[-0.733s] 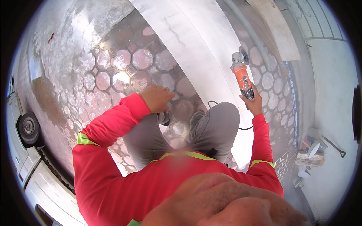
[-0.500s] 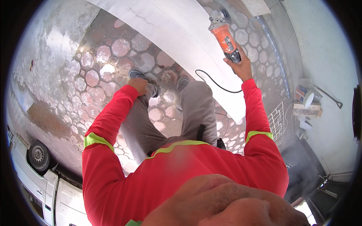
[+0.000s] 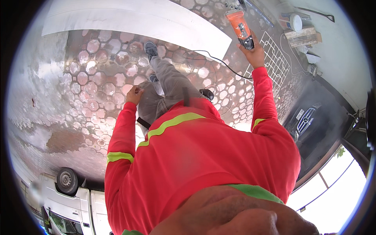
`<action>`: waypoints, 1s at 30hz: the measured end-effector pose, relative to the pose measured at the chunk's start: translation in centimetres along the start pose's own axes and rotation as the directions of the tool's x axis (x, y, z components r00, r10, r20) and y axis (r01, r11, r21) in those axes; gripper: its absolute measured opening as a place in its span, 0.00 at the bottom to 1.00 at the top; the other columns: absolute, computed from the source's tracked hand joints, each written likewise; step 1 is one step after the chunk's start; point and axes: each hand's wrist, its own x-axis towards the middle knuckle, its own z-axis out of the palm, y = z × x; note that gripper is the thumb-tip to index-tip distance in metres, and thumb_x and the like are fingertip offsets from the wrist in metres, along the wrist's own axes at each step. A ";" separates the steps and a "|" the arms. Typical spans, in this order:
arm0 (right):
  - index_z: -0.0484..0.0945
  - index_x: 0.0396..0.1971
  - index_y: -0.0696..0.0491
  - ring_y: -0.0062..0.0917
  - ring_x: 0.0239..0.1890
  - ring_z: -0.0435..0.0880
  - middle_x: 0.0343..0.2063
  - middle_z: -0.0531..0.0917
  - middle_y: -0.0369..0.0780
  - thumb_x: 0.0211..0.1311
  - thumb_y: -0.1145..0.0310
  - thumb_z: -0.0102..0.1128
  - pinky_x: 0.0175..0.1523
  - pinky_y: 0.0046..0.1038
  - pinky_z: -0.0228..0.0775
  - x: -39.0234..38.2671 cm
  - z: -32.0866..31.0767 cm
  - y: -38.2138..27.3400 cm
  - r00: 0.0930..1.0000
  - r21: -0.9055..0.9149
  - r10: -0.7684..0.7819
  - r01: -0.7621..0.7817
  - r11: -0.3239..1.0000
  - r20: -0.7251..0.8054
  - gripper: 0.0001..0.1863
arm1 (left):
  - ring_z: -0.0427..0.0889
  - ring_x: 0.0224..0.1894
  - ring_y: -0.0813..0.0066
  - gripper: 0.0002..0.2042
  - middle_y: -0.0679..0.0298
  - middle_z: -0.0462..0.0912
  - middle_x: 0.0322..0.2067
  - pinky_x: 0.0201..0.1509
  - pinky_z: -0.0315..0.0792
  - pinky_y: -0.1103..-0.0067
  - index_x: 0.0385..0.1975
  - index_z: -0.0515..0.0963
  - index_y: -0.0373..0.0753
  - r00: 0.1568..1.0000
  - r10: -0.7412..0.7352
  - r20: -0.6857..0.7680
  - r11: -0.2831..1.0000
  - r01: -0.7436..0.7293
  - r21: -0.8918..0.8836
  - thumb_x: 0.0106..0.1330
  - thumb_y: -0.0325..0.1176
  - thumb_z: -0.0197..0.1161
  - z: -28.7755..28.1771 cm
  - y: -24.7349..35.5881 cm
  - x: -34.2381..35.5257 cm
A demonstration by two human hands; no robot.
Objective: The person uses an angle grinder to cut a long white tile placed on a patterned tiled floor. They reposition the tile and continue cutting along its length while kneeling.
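In the head view, the right hand (image 3: 255, 54) is closed round the black rear end of an orange angle grinder (image 3: 238, 26), whose head points ahead of that hand. A black cable (image 3: 219, 59) curves to the hand's left; a white wire grid (image 3: 282, 67) lies to its right. The left hand (image 3: 134, 95), loosely curled with nothing visible in it, is beside the grey trousers (image 3: 172, 78); contact is unclear. Ahead of it lies a long white sheet (image 3: 137, 17).

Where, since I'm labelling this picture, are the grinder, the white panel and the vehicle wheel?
Grinder (image 3: 237, 23): head view, on its orange body.
White panel (image 3: 135, 17): head view, on its flat upper face.
Vehicle wheel (image 3: 66, 179): head view, on its hub.
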 end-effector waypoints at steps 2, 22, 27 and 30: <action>0.69 0.67 0.50 0.32 0.50 0.88 0.48 0.87 0.46 0.49 0.58 0.80 0.52 0.31 0.79 -8.9 -5.9 5.6 0.996 -0.016 0.014 -0.015 1.000 -0.087 0.44 | 0.87 0.41 0.68 0.17 0.58 0.88 0.38 0.47 0.78 0.73 0.46 0.81 0.35 0.979 -0.130 0.159 0.991 0.126 0.032 0.65 0.42 0.68 4.0 -2.7 -6.6; 0.68 0.67 0.58 0.31 0.60 0.79 0.60 0.78 0.48 0.52 0.68 0.78 0.62 0.31 0.70 -53.0 -33.1 45.3 0.969 0.086 -0.091 0.113 0.990 -0.231 0.42 | 0.86 0.43 0.67 0.22 0.63 0.85 0.45 0.43 0.78 0.62 0.53 0.74 0.45 0.784 -0.615 0.090 0.695 0.592 -0.408 0.68 0.53 0.64 57.0 -5.6 -52.3; 0.68 0.68 0.57 0.31 0.56 0.80 0.60 0.78 0.47 0.52 0.72 0.77 0.60 0.32 0.71 -53.2 -40.8 69.6 0.938 0.172 -0.293 0.324 0.930 -0.184 0.41 | 0.86 0.35 0.68 0.27 0.58 0.86 0.41 0.35 0.78 0.71 0.56 0.76 0.40 0.746 -0.643 -0.175 0.744 0.553 -0.375 0.66 0.53 0.66 80.5 7.1 -56.8; 0.67 0.68 0.57 0.34 0.55 0.82 0.60 0.79 0.49 0.54 0.68 0.77 0.60 0.35 0.72 -52.3 -51.7 88.8 0.909 0.183 -0.398 0.415 0.891 -0.125 0.42 | 0.86 0.34 0.71 0.24 0.58 0.87 0.35 0.39 0.79 0.72 0.49 0.79 0.35 0.696 -0.588 -0.412 0.794 0.399 -0.459 0.65 0.51 0.68 97.7 23.4 -58.9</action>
